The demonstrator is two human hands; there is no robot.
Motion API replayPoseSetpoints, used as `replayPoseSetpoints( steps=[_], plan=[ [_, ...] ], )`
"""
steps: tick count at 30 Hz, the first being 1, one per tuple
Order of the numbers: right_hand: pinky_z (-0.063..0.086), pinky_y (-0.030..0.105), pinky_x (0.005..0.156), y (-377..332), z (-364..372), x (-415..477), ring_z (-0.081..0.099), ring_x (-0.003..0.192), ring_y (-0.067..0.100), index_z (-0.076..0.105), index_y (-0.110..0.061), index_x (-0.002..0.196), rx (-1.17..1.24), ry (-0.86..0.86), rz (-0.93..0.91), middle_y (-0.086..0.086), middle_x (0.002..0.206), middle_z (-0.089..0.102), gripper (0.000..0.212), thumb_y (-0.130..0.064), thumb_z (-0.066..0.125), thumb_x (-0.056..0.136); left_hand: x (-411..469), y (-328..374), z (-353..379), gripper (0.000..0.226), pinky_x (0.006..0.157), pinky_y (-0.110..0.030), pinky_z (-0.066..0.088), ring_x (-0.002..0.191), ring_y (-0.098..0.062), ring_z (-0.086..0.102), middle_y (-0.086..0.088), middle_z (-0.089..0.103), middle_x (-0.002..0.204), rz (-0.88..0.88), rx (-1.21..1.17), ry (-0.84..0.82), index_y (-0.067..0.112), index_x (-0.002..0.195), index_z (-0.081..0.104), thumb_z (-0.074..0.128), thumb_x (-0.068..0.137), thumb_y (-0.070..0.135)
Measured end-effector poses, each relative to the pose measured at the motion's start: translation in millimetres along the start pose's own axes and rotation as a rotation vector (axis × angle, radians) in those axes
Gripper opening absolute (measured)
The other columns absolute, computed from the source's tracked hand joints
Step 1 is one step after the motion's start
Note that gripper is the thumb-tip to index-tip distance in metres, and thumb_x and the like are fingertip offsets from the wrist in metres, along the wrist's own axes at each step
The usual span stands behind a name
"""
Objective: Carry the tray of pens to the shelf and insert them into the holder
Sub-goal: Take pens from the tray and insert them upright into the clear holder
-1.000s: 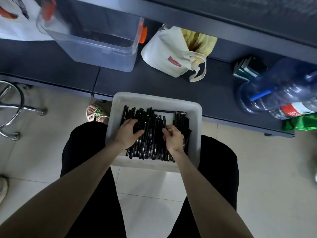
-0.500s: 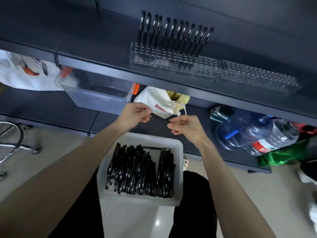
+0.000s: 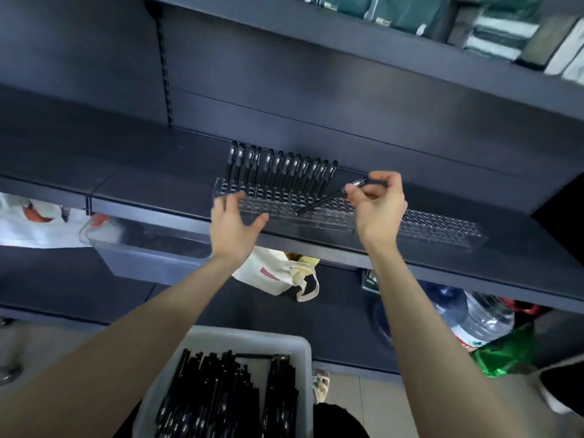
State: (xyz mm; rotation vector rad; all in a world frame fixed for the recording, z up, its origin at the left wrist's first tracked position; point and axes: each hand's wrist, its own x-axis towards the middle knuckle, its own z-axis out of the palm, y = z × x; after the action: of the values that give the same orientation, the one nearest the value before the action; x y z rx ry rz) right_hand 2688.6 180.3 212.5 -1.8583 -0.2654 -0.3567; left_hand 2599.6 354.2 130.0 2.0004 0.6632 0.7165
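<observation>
- The dark grey metal shelf (image 3: 142,188) fills most of the view. Its middle board carries the holder.
- The grey plastic tray (image 3: 252,332) is low in the view, below this board and close to the person's body. Many loose black pens (image 3: 215,393) lie in it in a heap.
- The long clear plastic holder (image 3: 316,221), with a grid of holes, lies along the front part of the board. A second clear holder (image 3: 442,230) is just beside it, at its right end.
- A cream cloth bag (image 3: 271,276) lies on the lower board, under the holder.
- The left hand (image 3: 232,222) is at the left front part of the holder, its fingers straight and spread, holding nothing. I cannot tell if it touches the holder.
- The right hand (image 3: 379,203) is over the right part of the holder. Its fingers (image 3: 352,189) pinch the upper end of one pen.
- A row of standing black pens (image 3: 278,169) fills the back holes of the holder.
- The single black pen (image 3: 319,202) is tilted, with its tip at the grid near the middle of the holder, in front of the standing row. I cannot tell if the tip is inside a hole.
</observation>
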Motion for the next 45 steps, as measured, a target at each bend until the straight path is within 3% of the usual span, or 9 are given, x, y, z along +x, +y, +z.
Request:
replayPoseSetpoints(
  steps=[3, 6, 10, 17, 23, 30, 34, 39, 45],
  plan=[
    [0.05, 0.037, 0.082, -7.5, -2.3, 24.0, 0.063, 0.082, 0.023, 0.056, -0.012, 0.098, -0.144, 0.062, -0.111, -0.007, 0.074, 0.062, 0.021, -0.014, 0.07, 0.082, 17.1, -5.5, 0.9, 0.086, 0.107, -0.044, 0.03, 0.131, -0.032, 0.03, -0.016, 0.028, 0.144, -0.008, 0.158, 0.146, 0.003, 0.14, 0.031, 0.077, 0.075, 0.035],
    [0.049, 0.034, 0.079, -5.5, -2.1, 39.1, 0.064, 0.078, 0.025, 0.058, -0.005, 0.099, -0.215, 0.122, -0.205, 0.001, 0.076, 0.064, 0.019, -0.012, 0.067, 0.085, 30.9, -17.2, 4.3, 0.105, 0.113, -0.044, 0.023, 0.139, -0.031, 0.019, -0.016, 0.015, 0.152, -0.058, 0.12, 0.108, 0.003, 0.147, 0.013, 0.079, 0.072, 0.036],
    [0.05, 0.038, 0.078, 5.7, 6.6, 53.5, 0.065, 0.077, 0.029, 0.059, -0.002, 0.099, -0.248, 0.127, -0.25, 0.01, 0.082, 0.07, 0.018, -0.012, 0.066, 0.085, 40.9, -30.2, 7.7, 0.117, 0.116, -0.045, 0.018, 0.141, -0.03, 0.019, -0.013, 0.014, 0.154, -0.098, 0.047, 0.104, 0.006, 0.149, 0.0, 0.079, 0.07, 0.04],
    [0.051, 0.04, 0.078, 20.8, 23.9, 61.3, 0.065, 0.082, 0.034, 0.06, -0.004, 0.103, -0.316, 0.06, -0.291, 0.012, 0.088, 0.071, 0.019, -0.012, 0.064, 0.087, 37.6, -40.3, 14.0, 0.107, 0.118, -0.032, -0.002, 0.144, -0.017, 0.016, -0.009, 0.021, 0.155, -0.08, 0.045, 0.133, 0.008, 0.149, 0.001, 0.073, 0.077, 0.041],
    [0.051, 0.041, 0.077, 33.8, 37.6, 59.2, 0.065, 0.082, 0.036, 0.062, -0.009, 0.107, -0.412, -0.001, -0.298, 0.014, 0.088, 0.072, 0.019, -0.015, 0.062, 0.089, 35.5, -40.2, 12.5, 0.087, 0.117, -0.042, 0.011, 0.139, -0.024, 0.022, -0.005, 0.039, 0.146, -0.075, -0.018, 0.167, 0.013, 0.145, 0.023, 0.074, 0.078, 0.033],
    [0.05, 0.048, 0.083, 39.5, 42.3, 59.6, 0.063, 0.093, 0.041, 0.063, -0.008, 0.117, -0.495, -0.102, -0.311, 0.022, 0.098, 0.07, 0.026, -0.01, 0.055, 0.092, 38.7, -47.2, 14.7, 0.081, 0.118, -0.036, 0.004, 0.135, -0.022, 0.029, -0.004, 0.048, 0.139, -0.076, -0.019, 0.182, 0.016, 0.141, 0.03, 0.075, 0.077, 0.035],
    [0.049, 0.048, 0.087, 42.3, 44.1, 55.3, 0.062, 0.098, 0.041, 0.06, -0.008, 0.122, -0.481, -0.105, -0.281, 0.024, 0.102, 0.069, 0.03, -0.006, 0.052, 0.093, 39.3, -49.4, 14.9, 0.081, 0.118, -0.036, 0.005, 0.137, -0.024, 0.026, -0.005, 0.046, 0.141, -0.074, -0.011, 0.172, 0.014, 0.142, 0.029, 0.074, 0.078, 0.035],
    [0.048, 0.047, 0.091, 40.0, 42.0, 51.0, 0.06, 0.102, 0.04, 0.05, -0.011, 0.134, -0.552, -0.146, -0.264, 0.02, 0.106, 0.068, 0.039, -0.009, 0.05, 0.095, 37.9, -50.8, 11.3, 0.092, 0.118, -0.039, 0.007, 0.145, -0.03, 0.003, -0.008, 0.026, 0.154, -0.14, 0.025, 0.066, 0.009, 0.149, 0.009, 0.068, 0.083, 0.036],
    [0.05, 0.044, 0.09, 41.9, 35.0, 23.0, 0.064, 0.095, 0.033, 0.042, -0.012, 0.139, -0.514, -0.135, -0.276, 0.017, 0.107, 0.067, 0.048, -0.006, 0.053, 0.093, 25.6, -61.7, -0.8, 0.094, 0.117, -0.039, 0.011, 0.142, -0.027, 0.018, -0.013, 0.023, 0.154, -0.028, 0.197, 0.009, 0.001, 0.148, 0.01, 0.069, 0.083, 0.036]
  ],
)
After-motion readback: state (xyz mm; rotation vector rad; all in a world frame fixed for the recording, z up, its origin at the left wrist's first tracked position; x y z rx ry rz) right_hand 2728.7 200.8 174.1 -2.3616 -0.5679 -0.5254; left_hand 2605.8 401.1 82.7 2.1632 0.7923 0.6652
